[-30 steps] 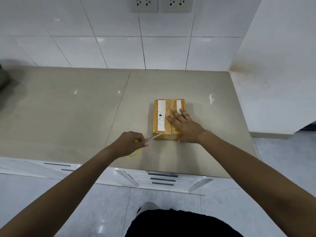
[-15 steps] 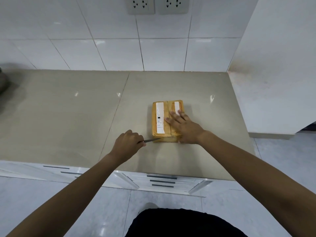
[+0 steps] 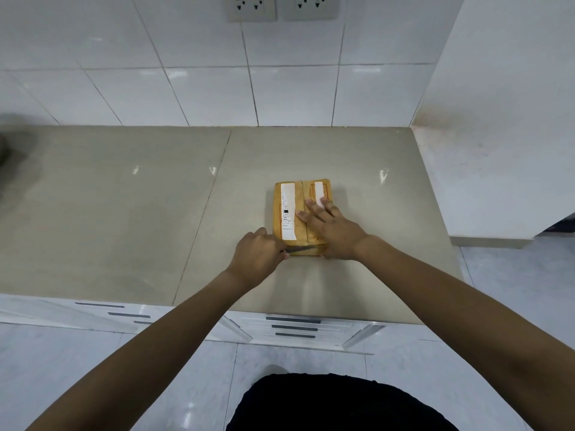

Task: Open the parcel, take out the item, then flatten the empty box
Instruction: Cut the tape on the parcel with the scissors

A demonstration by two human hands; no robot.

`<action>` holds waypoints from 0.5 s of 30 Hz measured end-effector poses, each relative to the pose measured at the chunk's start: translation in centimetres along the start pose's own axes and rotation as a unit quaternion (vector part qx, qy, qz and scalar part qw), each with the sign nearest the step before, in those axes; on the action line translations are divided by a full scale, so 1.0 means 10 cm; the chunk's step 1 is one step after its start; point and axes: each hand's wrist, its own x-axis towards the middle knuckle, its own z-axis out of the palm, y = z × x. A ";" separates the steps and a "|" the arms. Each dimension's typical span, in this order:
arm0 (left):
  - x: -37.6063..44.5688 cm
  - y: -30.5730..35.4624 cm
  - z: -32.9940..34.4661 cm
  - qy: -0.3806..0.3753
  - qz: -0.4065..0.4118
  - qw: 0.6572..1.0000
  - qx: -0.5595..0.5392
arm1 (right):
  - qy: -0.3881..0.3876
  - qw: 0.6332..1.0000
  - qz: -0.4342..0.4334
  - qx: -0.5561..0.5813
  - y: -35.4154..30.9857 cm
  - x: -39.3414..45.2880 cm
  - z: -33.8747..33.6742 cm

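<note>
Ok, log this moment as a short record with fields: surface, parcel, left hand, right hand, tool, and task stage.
surface: beige countertop against a white tiled wall
parcel: tan taped parcel lying flat, two white labels on top, flaps closed
left hand: left hand gripping a blade at the parcel's near edge
right hand: right hand pressed flat on the parcel's right half, fingers spread
tool: thin blade lying along the near edge; handle hidden in the fist
task stage: cutting the tape; item not yet out

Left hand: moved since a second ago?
Yes. The left hand has closed in rightward on the parcel, bringing the blade onto its near edge; earlier a gap separated them.
</note>
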 end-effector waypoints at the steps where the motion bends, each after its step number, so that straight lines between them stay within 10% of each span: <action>1: -0.01 0.04 0.02 0.004 0.007 1.000 0.017 | 0.000 1.000 0.001 -0.001 0.00 0.00 0.00; 15: -0.26 -0.40 0.10 -0.030 -0.072 0.995 -0.061 | 0.002 1.000 0.008 -0.010 -0.02 -0.02 -0.04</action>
